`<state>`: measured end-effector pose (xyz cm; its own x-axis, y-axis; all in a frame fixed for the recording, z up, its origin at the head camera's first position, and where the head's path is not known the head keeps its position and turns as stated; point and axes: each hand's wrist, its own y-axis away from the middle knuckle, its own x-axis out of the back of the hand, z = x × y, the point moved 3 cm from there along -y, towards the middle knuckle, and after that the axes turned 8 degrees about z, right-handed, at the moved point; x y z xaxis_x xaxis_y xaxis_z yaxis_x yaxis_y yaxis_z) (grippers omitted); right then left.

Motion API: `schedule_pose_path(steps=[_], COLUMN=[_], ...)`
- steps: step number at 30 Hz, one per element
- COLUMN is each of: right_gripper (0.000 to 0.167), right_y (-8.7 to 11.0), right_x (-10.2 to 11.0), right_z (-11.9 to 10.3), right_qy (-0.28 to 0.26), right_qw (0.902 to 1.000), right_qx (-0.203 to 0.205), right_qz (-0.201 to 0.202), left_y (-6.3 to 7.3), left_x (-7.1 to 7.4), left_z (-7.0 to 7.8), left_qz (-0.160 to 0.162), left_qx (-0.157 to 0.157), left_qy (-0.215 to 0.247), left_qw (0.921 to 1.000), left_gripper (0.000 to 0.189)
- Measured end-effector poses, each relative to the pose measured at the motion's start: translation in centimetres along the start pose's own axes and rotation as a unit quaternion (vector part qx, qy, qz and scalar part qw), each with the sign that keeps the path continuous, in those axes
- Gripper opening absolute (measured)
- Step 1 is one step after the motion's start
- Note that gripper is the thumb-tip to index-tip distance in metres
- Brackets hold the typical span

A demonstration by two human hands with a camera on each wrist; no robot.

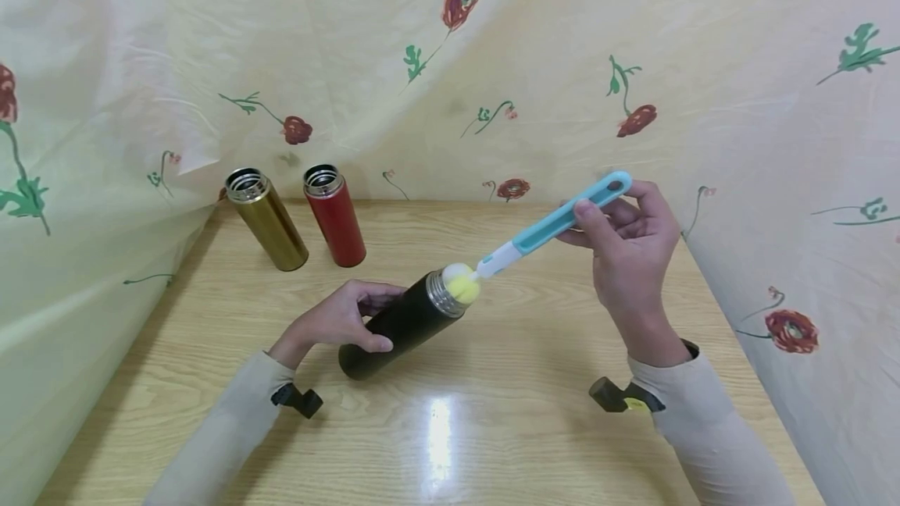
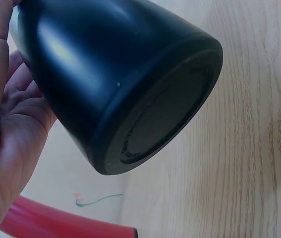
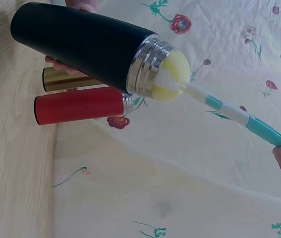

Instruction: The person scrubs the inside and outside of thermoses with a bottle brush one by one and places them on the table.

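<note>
My left hand (image 1: pixel 351 315) grips a black thermos flask (image 1: pixel 401 330) round its body. The flask (image 2: pixel 115 74) is tilted, its lidless mouth with a bare steel screw neck (image 3: pixel 147 64) pointing up and to the right in the head view. In my right hand (image 1: pixel 633 248) is a bottle brush with a turquoise and white handle (image 1: pixel 555 226), pinched between thumb and fingers near its looped end. The brush's yellow and white sponge head (image 1: pixel 462 284) sits at the flask's mouth, partly inside and partly bulging out.
A gold flask (image 1: pixel 274 225) and a red flask (image 1: pixel 336 217), both without lids, stand upright at the back left of the wooden table (image 1: pixel 520 412). Flower-printed cloth (image 1: pixel 394 45) hangs behind the table and along both sides.
</note>
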<state>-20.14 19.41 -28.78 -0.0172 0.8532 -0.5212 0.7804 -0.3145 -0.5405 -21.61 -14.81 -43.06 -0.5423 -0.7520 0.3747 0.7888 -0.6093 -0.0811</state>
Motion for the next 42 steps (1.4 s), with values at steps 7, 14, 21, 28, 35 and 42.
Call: schedule_pose_path(steps=[7, 14, 21, 28, 35, 42], right_gripper=[0.022, 0.020, 0.021, 0.022, 0.022, 0.021], right_y=[-0.3, -0.7, -1.0, -1.4, -1.6, -2.0], right_x=[0.0, 0.4, 0.7, 1.1, 1.2, 1.6], right_z=[-0.5, -1.2, -1.7, -2.1, -2.6, -3.4], right_qy=[-0.002, 0.001, -0.025, -0.035, -0.050, -0.065], right_qw=[1.0000, 0.9999, 0.9994, 0.9989, 0.9980, 0.9965], right_qx=[0.002, 0.005, 0.010, 0.018, 0.018, 0.016], right_qz=[0.007, 0.014, 0.020, 0.026, 0.033, 0.050], left_y=[0.0, -0.1, -0.2, 0.1, 0.1, 0.7], left_x=[0.0, 0.1, 0.0, 0.1, 0.1, 0.3], left_z=[0.2, 0.2, 0.1, 0.0, 0.2, 0.2], left_qz=[-0.002, -0.005, -0.009, -0.002, -0.002, 0.000], left_qx=[-0.011, -0.004, -0.005, -0.002, 0.000, 0.001], left_qy=[-0.001, 0.006, 0.017, 0.015, 0.004, -0.003], left_qw=[0.9999, 1.0000, 0.9998, 0.9999, 1.0000, 1.0000], left_gripper=[0.070, 0.070, 0.071, 0.072, 0.073, 0.073])
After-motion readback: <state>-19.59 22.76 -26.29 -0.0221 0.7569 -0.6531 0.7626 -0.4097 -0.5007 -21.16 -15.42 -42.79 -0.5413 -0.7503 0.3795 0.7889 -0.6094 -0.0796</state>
